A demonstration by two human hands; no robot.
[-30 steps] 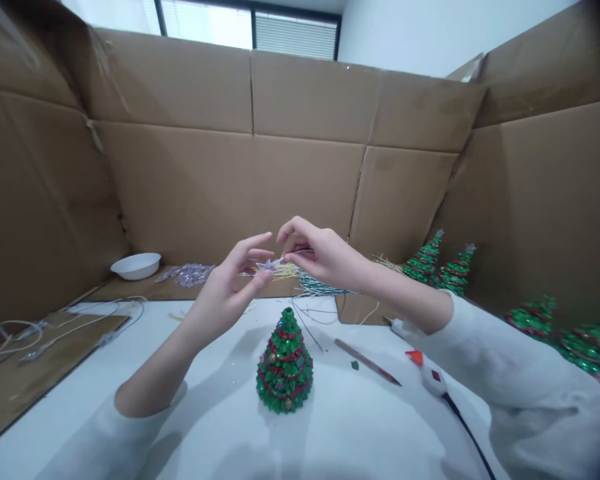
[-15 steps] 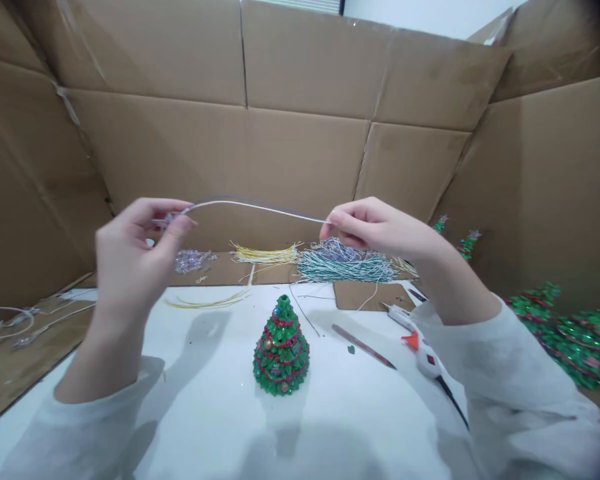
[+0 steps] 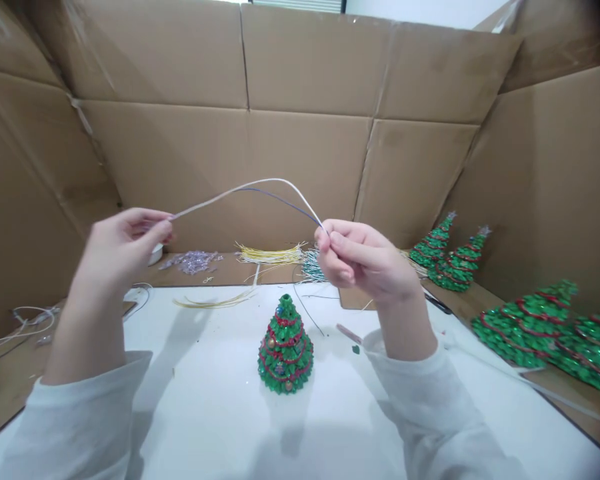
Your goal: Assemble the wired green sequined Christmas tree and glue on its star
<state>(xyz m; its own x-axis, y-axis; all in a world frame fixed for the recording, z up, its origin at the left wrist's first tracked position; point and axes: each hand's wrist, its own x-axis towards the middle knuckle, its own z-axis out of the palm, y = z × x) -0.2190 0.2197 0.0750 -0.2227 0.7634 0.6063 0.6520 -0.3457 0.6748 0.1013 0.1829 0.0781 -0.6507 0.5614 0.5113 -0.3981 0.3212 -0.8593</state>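
A pair of thin wires, one white [image 3: 275, 180] and one violet [image 3: 280, 198], arches through the air between my hands. My left hand [image 3: 123, 247] is closed, pinching the left end between thumb and fingers; its fingers hide whatever is at that end. The opposite end is gripped by my right hand [image 3: 367, 257], whose thumb presses against curled fingers. Below the wires, a small green Christmas tree [image 3: 286, 350] with red garland and baubles stands upright on the white tabletop [image 3: 210, 400]. Neither hand touches it.
Clear violet pieces [image 3: 195, 261], yellow wires [image 3: 271, 254] and teal wires [image 3: 311, 267] lie along the back. More decorated trees [image 3: 463, 263] stand at right, with larger ones [image 3: 530, 327] nearer. Cardboard walls [image 3: 310, 147] enclose the table. A flat, pointed tool [image 3: 349, 333] lies partly behind my right sleeve.
My right hand has turned and moved slightly lower, and the wires bow higher, with white and violet spread apart. My right sleeve now covers the glue gun. The camera view has shifted a little.
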